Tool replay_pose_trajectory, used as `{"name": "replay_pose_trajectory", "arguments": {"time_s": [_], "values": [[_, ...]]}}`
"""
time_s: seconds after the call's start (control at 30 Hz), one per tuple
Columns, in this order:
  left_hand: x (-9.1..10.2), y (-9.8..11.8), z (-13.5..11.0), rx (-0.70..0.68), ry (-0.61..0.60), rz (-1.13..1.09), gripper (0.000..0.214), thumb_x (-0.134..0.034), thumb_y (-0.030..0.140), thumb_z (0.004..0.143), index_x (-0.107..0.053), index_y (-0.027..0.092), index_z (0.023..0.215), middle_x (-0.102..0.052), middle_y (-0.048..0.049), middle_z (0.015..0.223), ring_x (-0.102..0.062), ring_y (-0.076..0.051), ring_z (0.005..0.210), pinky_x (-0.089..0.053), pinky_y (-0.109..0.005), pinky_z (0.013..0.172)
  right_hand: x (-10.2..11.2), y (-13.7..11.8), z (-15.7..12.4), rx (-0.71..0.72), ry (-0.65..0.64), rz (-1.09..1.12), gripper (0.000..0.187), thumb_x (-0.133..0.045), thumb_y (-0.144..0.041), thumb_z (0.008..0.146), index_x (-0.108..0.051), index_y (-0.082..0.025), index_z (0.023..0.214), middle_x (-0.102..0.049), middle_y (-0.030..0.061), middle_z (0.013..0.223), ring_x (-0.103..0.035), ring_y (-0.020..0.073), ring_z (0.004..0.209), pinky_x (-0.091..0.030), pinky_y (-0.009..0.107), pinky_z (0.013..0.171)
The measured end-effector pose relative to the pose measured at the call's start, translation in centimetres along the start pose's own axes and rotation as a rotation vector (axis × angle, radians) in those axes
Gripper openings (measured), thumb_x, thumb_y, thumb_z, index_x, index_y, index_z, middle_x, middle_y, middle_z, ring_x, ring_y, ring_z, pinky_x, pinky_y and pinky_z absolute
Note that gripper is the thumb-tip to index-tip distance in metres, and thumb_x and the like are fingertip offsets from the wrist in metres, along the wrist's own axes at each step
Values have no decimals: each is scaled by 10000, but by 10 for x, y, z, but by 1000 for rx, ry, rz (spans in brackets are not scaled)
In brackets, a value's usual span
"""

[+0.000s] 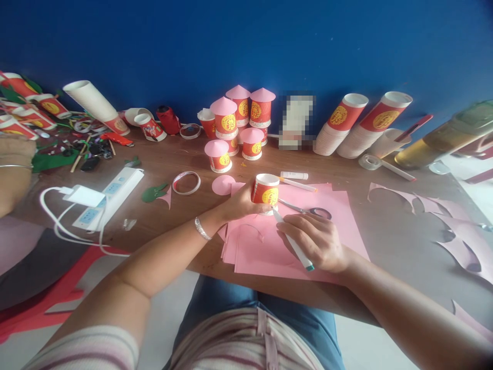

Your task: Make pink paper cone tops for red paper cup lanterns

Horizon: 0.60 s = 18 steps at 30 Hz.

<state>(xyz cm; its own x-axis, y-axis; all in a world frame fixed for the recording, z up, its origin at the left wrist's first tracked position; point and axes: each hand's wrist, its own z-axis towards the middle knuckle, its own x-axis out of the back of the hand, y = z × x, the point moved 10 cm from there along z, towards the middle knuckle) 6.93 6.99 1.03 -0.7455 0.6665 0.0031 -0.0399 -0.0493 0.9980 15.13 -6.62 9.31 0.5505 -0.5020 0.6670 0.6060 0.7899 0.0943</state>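
My left hand (241,201) grips a red paper cup (265,191) with a gold emblem, standing it on a stack of pink paper sheets (269,246). My right hand (316,241) holds a white marker pen (293,242), its tip touching the paper at the cup's base. A curved pen line shows on the pink sheet near my left wrist. Scissors (308,209) lie on the paper just behind my right hand. A second white marker (297,183) and its cap (294,175) lie behind the cup.
Several red cups with pink cone lids (239,123) stand at the back. Cup stacks (358,128) lie on their side at right. A tape ring (186,183), pink disc (223,185), power strip (110,198) and pink offcuts (454,226) lie around. Another person's arm (13,169) is at left.
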Motion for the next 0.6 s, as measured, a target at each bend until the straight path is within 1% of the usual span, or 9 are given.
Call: {"name": "replay_pose_trajectory", "arguments": {"time_s": [0.1, 0.17, 0.3, 0.43, 0.6], "values": [[-1, 2, -1, 51, -45, -75, 417, -841, 360, 758, -597, 154, 1026, -654, -50, 910, -612, -165, 804, -512, -277, 691, 3, 4, 1, -12, 19, -26, 156, -658, -47, 903, -633, -118, 1039, -719, 65, 829, -669, 155, 678, -511, 287, 580], [-3, 2, -1, 54, -78, -95, 382, -839, 354, 771, -622, 144, 1005, -663, -58, 919, -614, -163, 816, -511, -268, 693, 4, 5, 2, -9, 11, -28, 154, -646, -41, 907, -630, -117, 1039, -718, 63, 829, -670, 153, 678, -504, 283, 578], [-9, -2, -2, 57, -154, -130, 365, -828, 332, 798, -648, 130, 1044, -656, -62, 950, -609, -159, 848, -513, -264, 722, 3, 5, 4, -13, -20, -31, 143, -604, -46, 932, -627, -124, 1050, -713, 55, 832, -658, 144, 667, -477, 274, 567], [-10, -4, -2, 68, -165, -123, 369, -824, 353, 806, -651, 127, 1042, -645, -63, 949, -599, -157, 845, -510, -265, 723, 1, 5, 4, -14, -31, -37, 151, -601, -44, 933, -619, -123, 1060, -711, 49, 822, -651, 143, 662, -464, 277, 569], [-14, -4, -1, 62, -208, -131, 373, -826, 375, 800, -657, 127, 1022, -643, -71, 946, -593, -164, 857, -509, -278, 752, -4, 5, 3, -22, -68, -37, 147, -559, -51, 959, -613, -131, 1070, -729, 45, 814, -672, 152, 666, -453, 287, 544]]}}
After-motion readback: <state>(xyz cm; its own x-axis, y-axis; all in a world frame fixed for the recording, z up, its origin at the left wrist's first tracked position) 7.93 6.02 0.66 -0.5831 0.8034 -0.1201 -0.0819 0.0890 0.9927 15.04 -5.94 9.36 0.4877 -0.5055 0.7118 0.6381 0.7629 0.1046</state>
